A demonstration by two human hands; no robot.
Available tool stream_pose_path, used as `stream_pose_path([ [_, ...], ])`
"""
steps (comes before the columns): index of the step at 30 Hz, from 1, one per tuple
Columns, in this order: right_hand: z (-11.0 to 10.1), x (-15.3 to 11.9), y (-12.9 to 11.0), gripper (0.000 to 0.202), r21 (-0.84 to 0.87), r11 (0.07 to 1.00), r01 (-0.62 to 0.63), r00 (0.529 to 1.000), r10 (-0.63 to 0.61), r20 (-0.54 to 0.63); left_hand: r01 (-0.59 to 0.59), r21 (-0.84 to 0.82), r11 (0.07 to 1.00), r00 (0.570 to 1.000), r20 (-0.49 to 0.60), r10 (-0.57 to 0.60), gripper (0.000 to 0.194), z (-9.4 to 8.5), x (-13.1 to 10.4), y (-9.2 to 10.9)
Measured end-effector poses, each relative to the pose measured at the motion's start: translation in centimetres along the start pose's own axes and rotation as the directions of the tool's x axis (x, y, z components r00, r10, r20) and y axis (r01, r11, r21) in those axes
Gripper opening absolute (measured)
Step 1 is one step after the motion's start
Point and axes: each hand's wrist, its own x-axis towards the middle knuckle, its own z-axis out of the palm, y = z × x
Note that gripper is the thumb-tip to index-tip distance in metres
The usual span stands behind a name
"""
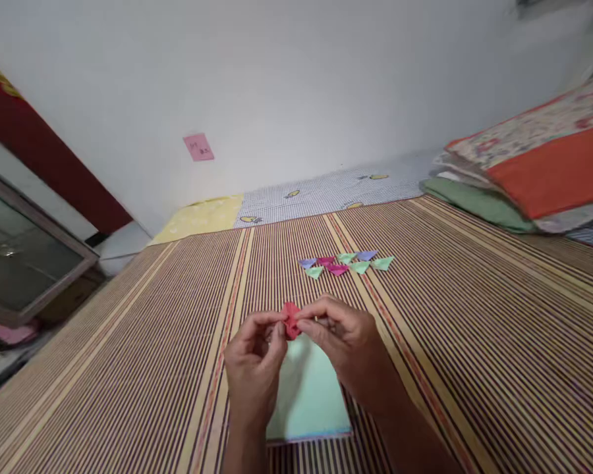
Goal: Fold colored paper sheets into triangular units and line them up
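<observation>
Taking the red paper [291,328] as the middle of the dial, a striped mat [143,355] of tan and dark lines with wider red-edged bands spreads beneath everything. A pale green stack of paper [319,398] lies flat at six o'clock, a bluish edge showing along its near side. Between one and two o'clock, small folded papers [360,266] in green, pink and violet-blue form two rows on the mat. Farther off, a checked cloth [311,195] runs along the mat's far edge at twelve, and piled bedding [548,171] sits at two. A pink note [198,147] is on the white wall [296,85] at eleven.

The red paper is small, creased and many-sided, held up just above the stack's far end. The left hand [254,355], at eight o'clock, pinches its left side between thumb and finger; the right hand [343,339], between three and four, has its thumb and finger closed on the right side.
</observation>
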Motion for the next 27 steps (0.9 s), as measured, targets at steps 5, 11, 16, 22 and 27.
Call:
stream_pose_path([
  [5, 0.5, 0.0, 0.9, 0.013, 0.03, 0.999, 0.013, 1.0, -0.013, -0.009, 0.056, -0.004, 0.998, 0.998, 0.033, -0.056, 0.006, 0.1, 0.3, 0.2],
  [11, 1.5, 0.0, 1.2, 0.016, 0.09, 0.993, 0.071, 0.997, -0.069, -0.027, 0.01, 0.067, 0.998, 0.999, 0.049, -0.013, 0.006, -0.4, 0.2, 0.0],
  [16, 2.2, 0.2, 1.7, 0.014, 0.155, 0.987, 0.03, 0.998, -0.02, -0.064, -0.004, 0.169, 0.986, 1.0, 0.026, 0.0, 0.005, -0.7, 0.2, -0.3],
  [22, 2.3, 0.2, 1.9, 0.011, 0.058, 0.998, 0.027, 0.992, -0.02, -0.126, 0.001, 0.173, 0.985, 1.0, 0.001, -0.001, 0.004, -0.6, 0.0, -0.7],
  [27, 2.3, 0.2, 1.4, 0.012, -0.062, 0.996, -0.069, 0.986, 0.059, -0.153, -0.009, 0.159, 0.987, 0.999, -0.034, 0.014, 0.002, -0.2, -0.2, -1.0],
])
